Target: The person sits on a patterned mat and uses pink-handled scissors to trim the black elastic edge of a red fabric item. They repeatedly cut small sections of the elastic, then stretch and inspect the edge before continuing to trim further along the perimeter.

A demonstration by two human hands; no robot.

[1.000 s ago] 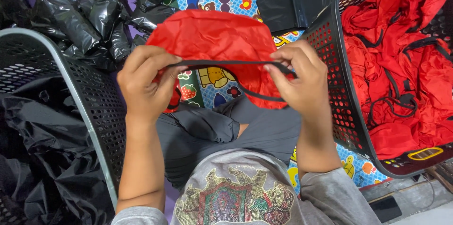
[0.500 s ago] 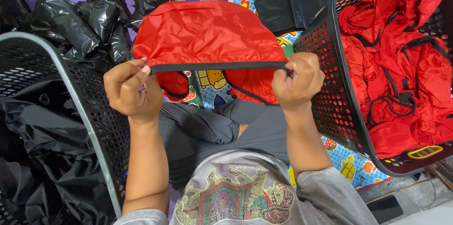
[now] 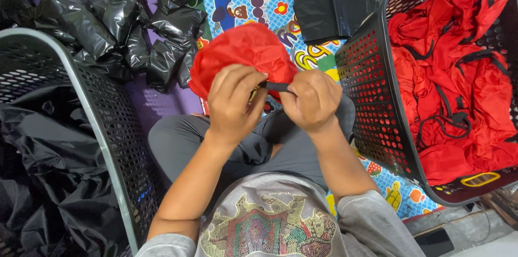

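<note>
Sitting cross-legged on a patterned mat (image 3: pixel 302 57), the person is gripping a red cloth (image 3: pixel 243 52) above the lap. The left hand (image 3: pixel 233 103) is closing over the cloth's near edge, while the right hand (image 3: pixel 312 99), just beside it, is pinching the cloth's black strap (image 3: pixel 276 86). A black basket (image 3: pixel 102 127) is standing at the mat's left edge, another basket (image 3: pixel 377 90) holding red cloths at its right edge. Black bags (image 3: pixel 108 25) are lying beyond.

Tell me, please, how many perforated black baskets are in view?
2: one basket at the left holding black bags, one basket at the right holding red fabric. Others may lie beyond the picture.
</note>
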